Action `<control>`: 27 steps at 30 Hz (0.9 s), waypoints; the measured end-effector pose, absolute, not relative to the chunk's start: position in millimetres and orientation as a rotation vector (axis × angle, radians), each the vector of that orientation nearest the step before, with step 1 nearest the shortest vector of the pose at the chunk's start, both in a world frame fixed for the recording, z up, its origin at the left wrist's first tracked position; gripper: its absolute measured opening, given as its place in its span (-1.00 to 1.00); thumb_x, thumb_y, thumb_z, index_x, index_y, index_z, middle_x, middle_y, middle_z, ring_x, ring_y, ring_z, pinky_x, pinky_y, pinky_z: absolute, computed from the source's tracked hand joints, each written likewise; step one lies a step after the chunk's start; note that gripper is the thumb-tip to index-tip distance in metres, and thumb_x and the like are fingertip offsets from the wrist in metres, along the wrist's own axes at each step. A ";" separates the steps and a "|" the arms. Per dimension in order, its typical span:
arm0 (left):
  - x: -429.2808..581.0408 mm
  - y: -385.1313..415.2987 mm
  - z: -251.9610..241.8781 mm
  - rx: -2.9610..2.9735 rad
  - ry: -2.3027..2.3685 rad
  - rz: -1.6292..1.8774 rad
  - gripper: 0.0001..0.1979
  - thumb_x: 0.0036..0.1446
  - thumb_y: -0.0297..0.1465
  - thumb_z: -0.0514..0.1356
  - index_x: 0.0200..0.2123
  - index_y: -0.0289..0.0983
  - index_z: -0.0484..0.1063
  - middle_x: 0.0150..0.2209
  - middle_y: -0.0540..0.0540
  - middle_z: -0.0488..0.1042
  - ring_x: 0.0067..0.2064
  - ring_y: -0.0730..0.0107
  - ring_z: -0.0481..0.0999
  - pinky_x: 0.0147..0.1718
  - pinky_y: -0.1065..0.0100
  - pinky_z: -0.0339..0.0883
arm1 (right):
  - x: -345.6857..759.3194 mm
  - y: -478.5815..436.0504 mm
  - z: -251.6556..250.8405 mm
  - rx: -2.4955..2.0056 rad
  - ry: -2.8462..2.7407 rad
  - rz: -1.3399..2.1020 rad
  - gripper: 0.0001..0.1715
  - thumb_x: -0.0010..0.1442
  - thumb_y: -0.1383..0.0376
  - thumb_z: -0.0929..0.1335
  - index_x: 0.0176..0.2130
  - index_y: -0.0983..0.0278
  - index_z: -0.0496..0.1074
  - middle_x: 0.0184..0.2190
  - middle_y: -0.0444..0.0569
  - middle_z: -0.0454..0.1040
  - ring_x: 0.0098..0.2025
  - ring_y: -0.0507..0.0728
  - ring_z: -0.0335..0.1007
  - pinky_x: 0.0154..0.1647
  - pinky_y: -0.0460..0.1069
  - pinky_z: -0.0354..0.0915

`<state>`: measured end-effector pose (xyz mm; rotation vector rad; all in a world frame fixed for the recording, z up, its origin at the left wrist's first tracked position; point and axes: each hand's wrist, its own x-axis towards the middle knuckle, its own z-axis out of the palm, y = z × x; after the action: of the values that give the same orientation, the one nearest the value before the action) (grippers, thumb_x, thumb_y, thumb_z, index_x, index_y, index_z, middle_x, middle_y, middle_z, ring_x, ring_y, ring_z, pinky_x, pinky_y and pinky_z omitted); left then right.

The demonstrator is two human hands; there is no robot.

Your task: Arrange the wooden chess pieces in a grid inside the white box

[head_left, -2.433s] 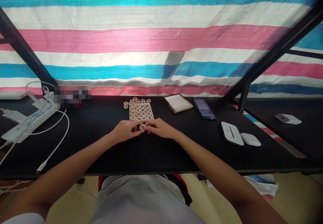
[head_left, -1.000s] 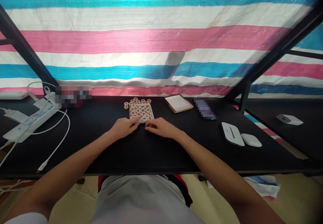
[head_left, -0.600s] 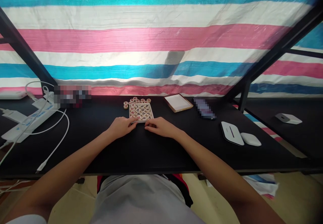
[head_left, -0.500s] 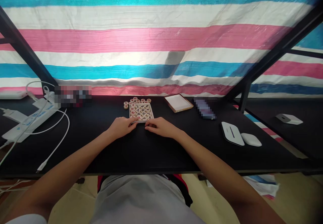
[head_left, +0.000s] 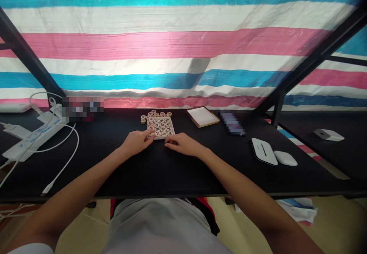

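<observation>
A shallow square box (head_left: 173,125) stands on the black desk, filled with rows of round xiangqi pieces (head_left: 162,125) bearing red and black characters. My left hand (head_left: 137,141) is at its near left corner, index finger resting over a corner piece and thumb lower, apart from it. By the near right corner lies my right hand (head_left: 185,144), fingers bent loosely against the box's edge, with a gap between index finger and thumb. No piece shows between the fingers of either hand. More loose pieces (head_left: 154,112) lie behind the box, and a small stack (head_left: 143,119) is at its left.
A shallow box lid (head_left: 203,117) lies right of the pieces, beside a blurred phone-like object (head_left: 233,123). Farther right are a white flat device (head_left: 264,151) and a white rounded case (head_left: 285,158). A power strip (head_left: 34,137) with white cables occupies the left side.
My left hand has drawn slightly left, its index finger pulling back from the red piece in the front row. The right hand and the box have stayed in place.
</observation>
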<state>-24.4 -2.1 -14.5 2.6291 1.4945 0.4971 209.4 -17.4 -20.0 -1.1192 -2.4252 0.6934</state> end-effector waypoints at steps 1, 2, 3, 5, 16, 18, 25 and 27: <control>-26.2 -0.2 -13.1 2.602 1.510 0.536 -0.67 0.21 -0.22 0.02 -0.05 -0.15 0.45 -0.52 0.02 0.49 -0.43 0.35 0.50 -0.41 0.43 0.24 | 209.4 -17.5 -19.7 -1.123 -2.426 0.695 -0.80 0.22 0.22 0.30 -0.24 0.26 0.47 -0.46 -0.12 0.50 -0.43 0.01 0.39 -0.36 -0.12 0.20; -28.7 2.5 -12.0 2.574 1.530 0.578 -0.68 0.21 -0.22 0.02 -0.09 -0.17 0.46 -0.51 0.01 0.48 -0.42 0.35 0.49 -0.40 0.42 0.25 | 209.3 -17.6 -19.4 -1.127 -2.425 0.696 -0.80 0.22 0.22 0.30 -0.24 0.26 0.47 -0.47 -0.12 0.50 -0.43 0.01 0.39 -0.35 -0.12 0.20; -31.7 6.0 -11.5 2.553 1.547 0.615 -0.69 0.21 -0.23 0.02 -0.12 -0.19 0.47 -0.49 -0.01 0.48 -0.39 0.35 0.48 -0.38 0.41 0.26 | 209.2 -17.7 -19.2 -1.129 -2.424 0.697 -0.79 0.22 0.22 0.30 -0.24 0.27 0.47 -0.47 -0.12 0.50 -0.43 0.01 0.39 -0.35 -0.12 0.20; -38.9 14.8 -12.7 2.530 1.579 0.681 -0.70 0.20 -0.25 0.02 -0.16 -0.23 0.48 -0.39 -0.06 0.48 -0.28 0.30 0.47 -0.29 0.37 0.29 | 209.1 -17.9 -18.6 -1.132 -2.426 0.697 -0.79 0.22 0.22 0.30 -0.24 0.27 0.47 -0.46 -0.11 0.50 -0.43 0.01 0.39 -0.36 -0.12 0.20; -50.6 37.9 -32.7 2.712 1.539 0.371 -0.52 0.22 -0.27 0.00 0.20 -0.19 0.20 0.22 -0.13 0.22 0.16 0.10 0.23 0.07 0.14 0.17 | 208.7 -18.0 -17.3 -1.145 -2.438 0.688 -0.80 0.21 0.24 0.30 -0.24 0.26 0.48 -0.44 -0.09 0.51 -0.41 0.03 0.39 -0.35 -0.11 0.20; -49.6 37.4 -32.3 2.708 1.546 0.351 -0.52 0.23 -0.26 -0.01 0.21 -0.18 0.19 0.21 -0.13 0.23 0.16 0.10 0.23 0.06 0.14 0.19 | 208.7 -17.5 -18.0 -1.151 -2.442 0.682 -0.80 0.21 0.23 0.30 -0.24 0.26 0.48 -0.45 -0.10 0.51 -0.42 0.03 0.39 -0.36 -0.11 0.20; -49.2 37.9 -31.2 2.725 1.583 0.345 -0.50 0.23 -0.26 -0.01 0.21 -0.26 0.19 0.21 -0.17 0.23 0.15 0.08 0.23 0.06 0.15 0.18 | 209.3 -17.0 -19.8 -1.137 -2.441 0.665 -0.81 0.22 0.23 0.30 -0.25 0.26 0.47 -0.45 -0.11 0.51 -0.42 0.02 0.39 -0.37 -0.12 0.19; -48.2 37.2 -30.9 2.744 1.580 0.340 -0.51 0.23 -0.26 -0.01 0.20 -0.28 0.20 0.19 -0.18 0.25 0.12 0.08 0.25 0.06 0.15 0.18 | 209.2 -17.1 -20.0 -1.134 -2.439 0.674 -0.80 0.22 0.23 0.30 -0.25 0.26 0.47 -0.45 -0.11 0.51 -0.41 0.02 0.39 -0.36 -0.11 0.19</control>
<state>-48.2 37.2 -30.9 2.7441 1.5796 0.3396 209.2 -17.1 -20.0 -1.1342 -2.4393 0.6736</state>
